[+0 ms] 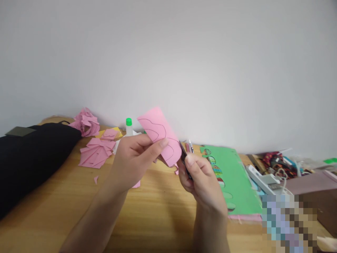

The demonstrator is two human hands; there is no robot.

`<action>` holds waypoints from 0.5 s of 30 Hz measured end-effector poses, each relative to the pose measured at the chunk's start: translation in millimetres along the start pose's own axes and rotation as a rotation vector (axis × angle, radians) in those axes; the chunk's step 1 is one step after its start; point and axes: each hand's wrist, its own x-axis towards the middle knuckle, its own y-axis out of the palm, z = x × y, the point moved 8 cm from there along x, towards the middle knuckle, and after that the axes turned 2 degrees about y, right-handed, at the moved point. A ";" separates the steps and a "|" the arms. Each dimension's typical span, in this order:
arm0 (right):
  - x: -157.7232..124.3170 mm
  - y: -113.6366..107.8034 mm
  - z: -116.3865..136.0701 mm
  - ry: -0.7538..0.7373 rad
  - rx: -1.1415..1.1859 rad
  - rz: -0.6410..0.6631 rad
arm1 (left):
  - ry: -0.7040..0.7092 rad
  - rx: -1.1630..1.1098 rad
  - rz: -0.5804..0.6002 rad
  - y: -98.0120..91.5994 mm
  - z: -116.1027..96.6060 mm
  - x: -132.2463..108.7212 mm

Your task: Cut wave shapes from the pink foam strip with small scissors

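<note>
Between the thumb and fingers of my left hand (pixel 139 154) is a piece of pink paper (pixel 160 130) with curved dark outlines drawn on it. My right hand (pixel 201 175) is closed around a pair of dark scissors (pixel 183 151), whose blades meet the paper's right edge. My fingers cover most of the scissors' handles. The paper's lower right corner is rounded. Below it, a small pink scrap (pixel 176 169) shows beside my right fingers.
Pink folded paper pieces (pixel 96 153) and a green-capped glue bottle (pixel 129 127) stand behind my left hand. A black bag (pixel 39 158) lies at left. To the right are a green sheet (pixel 231 175) with coloured ovals, a white power strip (pixel 262 179) and assorted clutter.
</note>
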 end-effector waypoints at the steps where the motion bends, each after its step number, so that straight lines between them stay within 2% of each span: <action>1: -0.1 -0.2 -0.2 0.003 -0.003 -0.002 | -0.008 -0.002 -0.005 -0.5 0.8 -0.3; 15: -2.9 0.1 -1.5 0.025 -0.036 0.029 | -0.013 -0.071 0.006 -2.7 5.0 -0.8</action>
